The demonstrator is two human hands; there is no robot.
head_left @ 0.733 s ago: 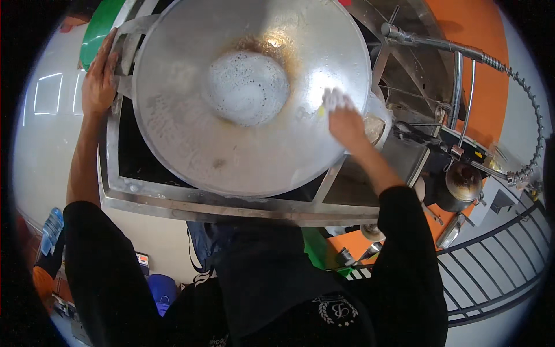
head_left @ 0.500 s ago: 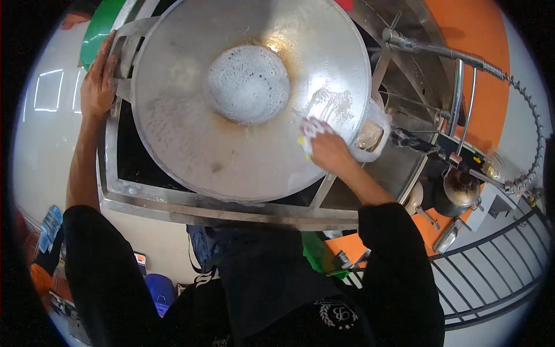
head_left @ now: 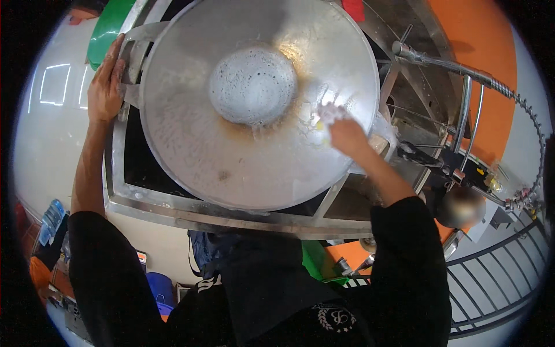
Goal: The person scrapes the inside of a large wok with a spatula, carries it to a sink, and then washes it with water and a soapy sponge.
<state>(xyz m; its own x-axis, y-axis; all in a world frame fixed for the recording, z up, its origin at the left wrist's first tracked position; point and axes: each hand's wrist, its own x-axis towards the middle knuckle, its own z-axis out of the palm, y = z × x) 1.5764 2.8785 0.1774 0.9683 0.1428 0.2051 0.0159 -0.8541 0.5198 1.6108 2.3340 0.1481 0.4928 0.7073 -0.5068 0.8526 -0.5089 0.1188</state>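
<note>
A wide, shallow metal wok (head_left: pixel 191 156) fills the upper middle of the view. Whitish foamy liquid (head_left: pixel 252 87) lies in its centre, ringed by brownish stains. My left hand (head_left: pixel 107 87) rests with stretched fingers along the outside of the wok's left handle (head_left: pixel 133 61). On the right inner slope, my right hand (head_left: pixel 350 137) is closed on a white cloth-like wad (head_left: pixel 330 113) with a yellow patch, pressed to the metal. Motion blur hides its exact kind. Wet streaks shine beside it. My right forearm partly covers the right handle, which has clear plastic about it.
Under the wok runs a metal stand (head_left: pixel 173 214). A spring-hose tap (head_left: pixel 457 66) reaches in from the right. An orange surface (head_left: pixel 483 115) lies beyond it. Black railings (head_left: pixel 491 272) stand lower right, a blue bin (head_left: pixel 161 289) lower left. A person's orange sleeve (head_left: pixel 39 272) shows far left.
My right hand has moved right and slightly up the wok's slope with the white cloth. The whole view has shifted a little; my left hand stays at the handle.
</note>
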